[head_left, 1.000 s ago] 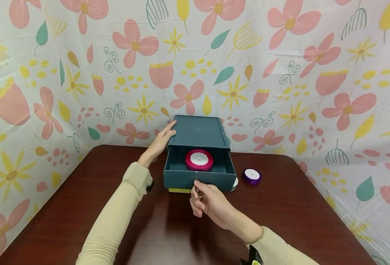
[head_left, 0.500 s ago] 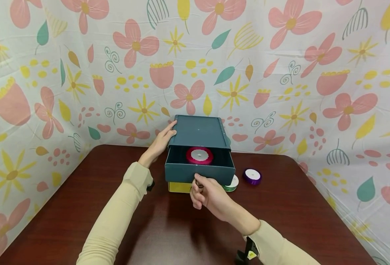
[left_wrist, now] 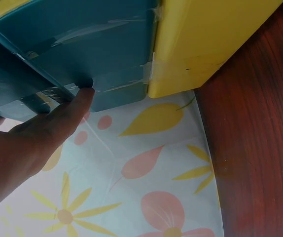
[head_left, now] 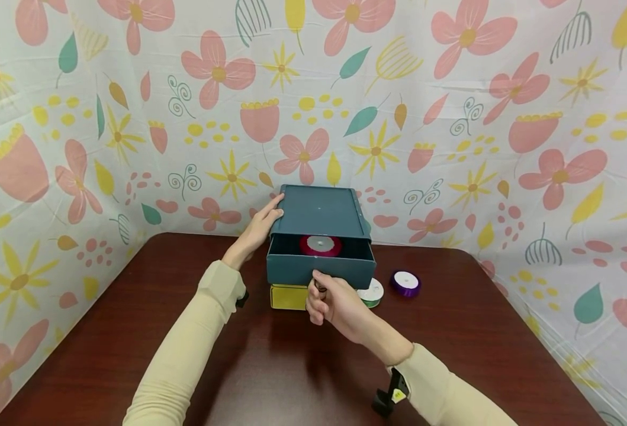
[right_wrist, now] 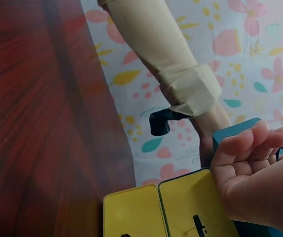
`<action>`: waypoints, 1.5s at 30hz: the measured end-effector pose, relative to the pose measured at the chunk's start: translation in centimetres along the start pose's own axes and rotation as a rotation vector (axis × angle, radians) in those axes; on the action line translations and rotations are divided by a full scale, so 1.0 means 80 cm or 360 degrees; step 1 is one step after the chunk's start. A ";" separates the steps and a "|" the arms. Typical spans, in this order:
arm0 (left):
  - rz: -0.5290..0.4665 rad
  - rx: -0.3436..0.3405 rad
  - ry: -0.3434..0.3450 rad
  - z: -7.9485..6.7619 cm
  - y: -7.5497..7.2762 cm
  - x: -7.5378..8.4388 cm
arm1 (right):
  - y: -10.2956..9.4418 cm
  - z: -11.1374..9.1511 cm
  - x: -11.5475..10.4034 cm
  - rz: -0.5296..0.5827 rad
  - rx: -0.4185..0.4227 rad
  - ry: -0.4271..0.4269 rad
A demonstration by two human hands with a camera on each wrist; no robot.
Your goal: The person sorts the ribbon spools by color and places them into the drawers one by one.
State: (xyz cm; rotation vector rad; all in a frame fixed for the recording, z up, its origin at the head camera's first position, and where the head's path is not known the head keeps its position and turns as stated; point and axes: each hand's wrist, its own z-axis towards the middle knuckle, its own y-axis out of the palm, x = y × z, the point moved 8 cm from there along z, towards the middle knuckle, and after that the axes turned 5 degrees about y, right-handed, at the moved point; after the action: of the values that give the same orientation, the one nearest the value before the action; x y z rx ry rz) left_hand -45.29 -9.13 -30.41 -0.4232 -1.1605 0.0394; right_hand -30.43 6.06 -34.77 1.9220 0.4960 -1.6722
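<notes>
On the tabletop (head_left: 452, 343), the teal cabinet (head_left: 318, 210) stays put at the far middle. Its upper drawer (head_left: 292, 270) sits farther in than a second ago, baring more yellow front (head_left: 289, 297) below. The left hand (head_left: 257, 231) rests, fingers extended, against the cabinet's left side; the right hand (head_left: 345, 307) has moved farther with the drawer, fingers curled. Less of the red spool (head_left: 321, 245) shows inside; at right, the white-and-green spool (head_left: 372, 293) is more exposed beside the unmoved purple spool (head_left: 405, 284). The right hand pinches the drawer's dark pull (head_left: 320, 287).

Farthest back, the head camera looks forward and down over the table (head_left: 260, 378), box (head_left: 320, 210) and flowered cloth (head_left: 318, 83). The left wrist camera, tilted, faces the box's side close up, past the left hand (left_wrist: 38, 136); the right one looks over the right hand (right_wrist: 255, 175) toward the left sleeve (right_wrist: 154, 39). All three share box, table and cloth
</notes>
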 end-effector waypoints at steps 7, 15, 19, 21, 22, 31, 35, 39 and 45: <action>-0.0026 -0.0017 -0.0006 -0.001 0.001 0.000 | -0.005 0.007 -0.001 -0.0002 0.0008 -0.0005; -0.0041 -0.0011 -0.0020 0.000 0.000 0.000 | -0.011 0.015 -0.003 -0.0017 0.0014 -0.0021; -0.0053 -0.0012 -0.0024 0.000 0.000 -0.001 | -0.015 0.020 -0.004 -0.0016 0.0028 -0.0020; -0.0052 -0.0010 -0.0025 0.000 0.000 -0.002 | -0.017 0.023 -0.004 -0.0012 0.0039 -0.0014; -0.0053 -0.0010 -0.0025 0.000 0.000 -0.002 | -0.019 0.024 -0.004 -0.0012 0.0046 -0.0010; -0.0058 -0.0018 -0.0015 -0.001 0.001 0.000 | -0.025 0.031 -0.006 -0.0029 0.0069 0.0004; -0.0065 -0.0022 -0.0016 -0.001 0.001 -0.002 | -0.026 0.034 -0.006 -0.0026 0.0079 0.0012; -0.0080 -0.0037 -0.0014 -0.002 0.001 -0.002 | -0.028 0.037 -0.006 -0.0009 0.0091 0.0016; -0.0088 -0.0029 -0.0007 -0.001 0.002 -0.001 | -0.033 0.041 -0.008 -0.0002 0.0105 0.0000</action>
State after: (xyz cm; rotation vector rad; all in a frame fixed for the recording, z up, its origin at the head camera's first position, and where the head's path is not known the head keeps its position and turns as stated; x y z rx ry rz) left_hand -45.21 -9.05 -30.52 -0.4067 -1.1772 -0.0185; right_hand -34.65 6.15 -34.85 1.9686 0.4476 -1.7092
